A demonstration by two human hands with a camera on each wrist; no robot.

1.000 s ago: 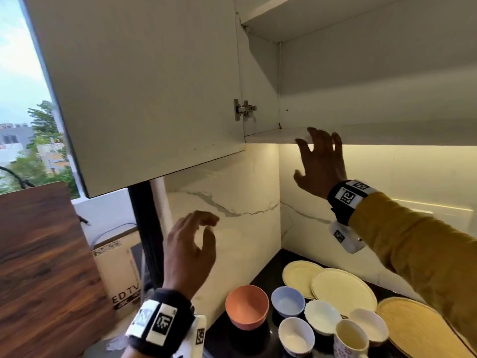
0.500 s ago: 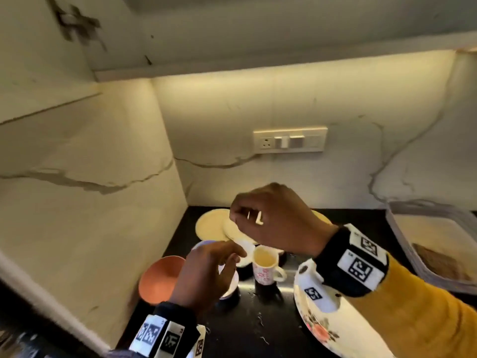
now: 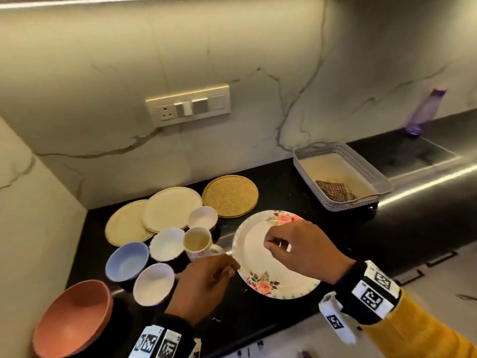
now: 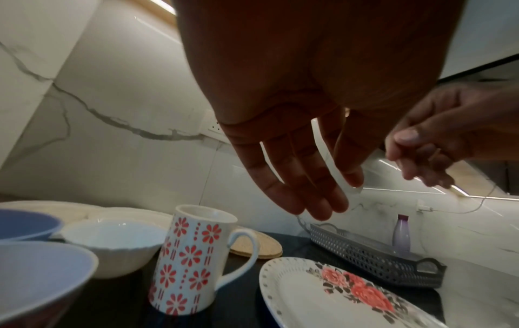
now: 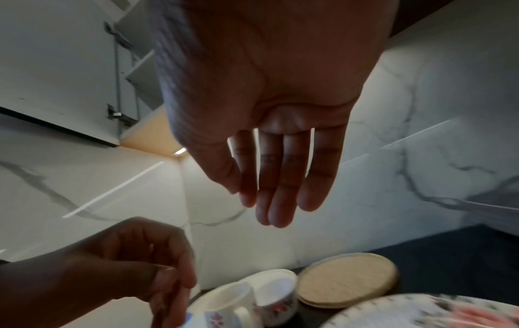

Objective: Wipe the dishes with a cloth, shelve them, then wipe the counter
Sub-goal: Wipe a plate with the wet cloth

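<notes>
So a second ago the right hand was up at the open wall cupboard; now both hands are down over the black counter (image 3: 258, 324), mid-frame. The right hand (image 3: 300, 250) hovers over the white floral plate (image 3: 263, 264), fingers loose and apart, gripping nothing. The left hand (image 3: 204, 282) sits lower centre near the red-flowered white mug (image 4: 188, 264), fingers relaxed, empty too. The brown checked cloth (image 3: 335, 193) is still in the grey plastic basket (image 3: 302, 164), right of centre. My guess: wiping hasn't started, and grabbing a dish or the cloth comes next.
</notes>
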